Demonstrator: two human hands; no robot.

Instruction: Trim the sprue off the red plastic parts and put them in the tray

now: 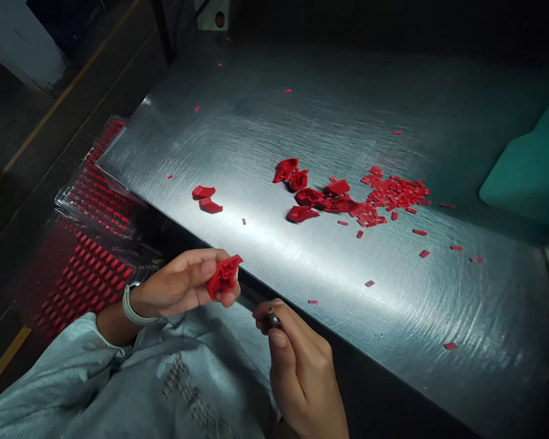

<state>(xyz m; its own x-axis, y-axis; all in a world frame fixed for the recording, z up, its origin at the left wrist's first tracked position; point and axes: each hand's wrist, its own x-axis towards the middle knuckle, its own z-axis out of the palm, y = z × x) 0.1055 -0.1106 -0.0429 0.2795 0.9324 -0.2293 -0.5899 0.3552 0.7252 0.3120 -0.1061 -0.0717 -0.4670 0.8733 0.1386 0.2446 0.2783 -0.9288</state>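
- I see the left hand pinching a red part between thumb and fingers, its hollow, ribbed side turned up to my camera.
- That part is in the air by the near edge of the metal table, over the lap.
- The right hand is curled round a small metal tool — I make out only its end, between thumb and forefinger, so I cannot tell what kind it is.
- The tool and the held part are apart, though near each other.
- On the table I have a pair of curved red pieces lying together, left of a larger cluster of similar pieces.
- A heap of small red chips adjoins that cluster on its right, with loose chips scattered around.
- Beyond the table's left end I see clear trays — rows of red pieces in them.
- A pale wristband circles the left wrist.
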